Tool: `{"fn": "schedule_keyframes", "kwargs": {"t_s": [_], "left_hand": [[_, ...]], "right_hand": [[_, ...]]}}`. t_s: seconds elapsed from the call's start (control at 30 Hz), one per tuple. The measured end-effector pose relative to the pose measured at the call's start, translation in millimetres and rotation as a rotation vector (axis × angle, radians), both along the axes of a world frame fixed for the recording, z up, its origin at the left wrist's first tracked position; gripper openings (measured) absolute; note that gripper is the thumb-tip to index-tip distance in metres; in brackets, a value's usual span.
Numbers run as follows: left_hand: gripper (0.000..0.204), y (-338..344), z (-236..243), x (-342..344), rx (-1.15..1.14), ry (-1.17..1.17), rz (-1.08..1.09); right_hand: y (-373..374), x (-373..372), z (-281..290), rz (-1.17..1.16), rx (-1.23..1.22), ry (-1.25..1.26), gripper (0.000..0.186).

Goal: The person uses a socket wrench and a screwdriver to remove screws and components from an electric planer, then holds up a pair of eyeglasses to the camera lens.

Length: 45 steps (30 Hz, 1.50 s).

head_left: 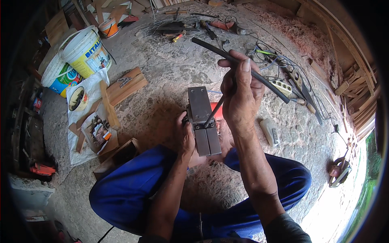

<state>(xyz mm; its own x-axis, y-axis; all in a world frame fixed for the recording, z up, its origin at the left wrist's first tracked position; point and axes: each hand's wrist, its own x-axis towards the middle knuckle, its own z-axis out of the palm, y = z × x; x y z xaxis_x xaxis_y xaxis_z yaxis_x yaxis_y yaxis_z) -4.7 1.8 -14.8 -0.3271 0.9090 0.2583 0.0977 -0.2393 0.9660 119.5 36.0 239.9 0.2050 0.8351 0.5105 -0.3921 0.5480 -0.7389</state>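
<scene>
An electric hand planer [199, 103] rests upside down between my legs, its metal sole plates facing up. A bolted cutter head [204, 126] shows in the gap between the plates. My left hand [186, 135] is closed around the planer's left side. In my right hand [243, 91] is a T-handle wrench [211, 48] with a long black crossbar, gripped where bar and shaft meet. The wrench's shaft slants down to the left, and its tip meets the cutter head. Part of the planer's red body [217, 110] shows behind the shaft.
To the left stand two paint buckets [83, 50], with wooden pieces [125, 87] and a tub of small parts [97, 133] on a white sack. Far off lie tools and tangled cables. At right are a white box-like object [269, 132], a power strip [280, 86] and a handsaw [308, 97].
</scene>
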Motion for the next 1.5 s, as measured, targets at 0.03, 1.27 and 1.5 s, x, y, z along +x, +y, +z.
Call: {"fn": "schedule_keyframes", "kwargs": {"t_s": [0.03, 1.27, 1.5], "left_hand": [[0.043, 1.2, -1.9, -0.6, -0.009, -0.035, -0.011], [0.041, -0.7, 7.4, -0.1, -0.012, 0.006, 0.016], [0.041, -3.4, 13.0, 2.9, -0.022, -0.034, 0.004]], "right_hand": [[0.5, -0.7, 0.0, -0.013, -0.004, -0.005, 0.037], [1.5, 13.7, 3.8, 0.069, 0.041, 0.047, 0.033], [1.8, 19.5, -0.6, 0.028, 0.024, 0.031, 0.035]]}}
